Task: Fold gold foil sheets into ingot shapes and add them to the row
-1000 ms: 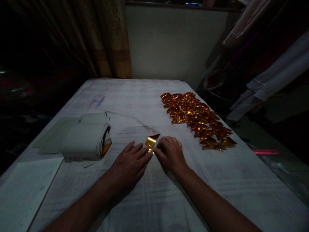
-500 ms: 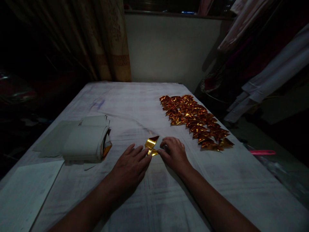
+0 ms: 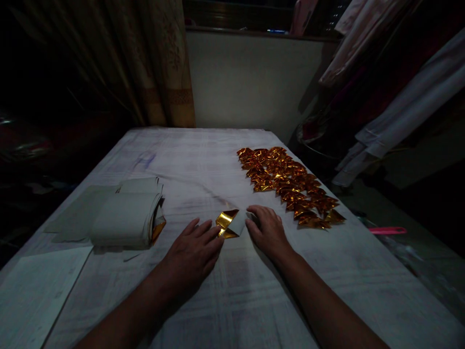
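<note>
A small sheet of gold foil paper (image 3: 225,220) lies on the cloth in front of me, its two left corners folded over with the gold side up. Toward its right end the pale backing shows. My left hand (image 3: 194,249) rests flat with fingers stretched, the fingertips on the left edge of the foil paper. Just beyond the right end is my right hand (image 3: 268,230), fingers bent, thumb and forefinger apart with nothing visible between them. Whether it touches the paper I cannot tell.
Several folded gold foil pieces (image 3: 286,182) form rows at the right of the table (image 3: 189,150). A stack of pale sheets (image 3: 121,218) lies at left, near a white sheet (image 3: 43,286). Clothes (image 3: 392,121) hang at right; a pink object (image 3: 388,230) is past the table edge.
My right thumb and fingers have moved off the lower folded corner, and the pale backing at the right end is now uncovered. My left hand stays at the paper's left edge.
</note>
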The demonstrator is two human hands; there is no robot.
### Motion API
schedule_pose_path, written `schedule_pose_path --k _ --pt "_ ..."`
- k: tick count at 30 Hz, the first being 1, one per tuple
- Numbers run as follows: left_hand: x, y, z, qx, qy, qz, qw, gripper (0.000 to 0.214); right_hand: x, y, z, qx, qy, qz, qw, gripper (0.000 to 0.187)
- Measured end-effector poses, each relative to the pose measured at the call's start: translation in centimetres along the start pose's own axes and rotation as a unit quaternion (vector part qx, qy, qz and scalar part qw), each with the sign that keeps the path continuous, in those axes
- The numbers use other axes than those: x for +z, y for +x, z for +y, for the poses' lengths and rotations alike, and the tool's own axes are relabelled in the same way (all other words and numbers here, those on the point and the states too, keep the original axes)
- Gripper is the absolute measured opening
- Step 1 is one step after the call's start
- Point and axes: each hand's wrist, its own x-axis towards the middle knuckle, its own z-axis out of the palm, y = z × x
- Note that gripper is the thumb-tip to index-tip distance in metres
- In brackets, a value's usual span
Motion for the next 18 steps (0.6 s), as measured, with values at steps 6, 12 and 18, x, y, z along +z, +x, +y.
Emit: schedule_pose_path --k 6,12,18 --pt "-0.1 -0.4 -1.4 0.010 -0.024 0.023 0.999 0.021 -0.4 0.4 0.6 -0.016 0.069 -0.048 0.996 0.052" --pt "0.1 -0.3 -2.1 0.013 -0.021 0.063 0.998 0.023 -0.6 0.3 0.2 -0.011 0.098 -0.071 0.993 0.042" --pt "1.0 0.3 -0.7 0.000 -0.008 0.128 0.992 0.020 -0.9 0.2 -0.3 -0.025 0.116 -0.100 0.988 0.046"
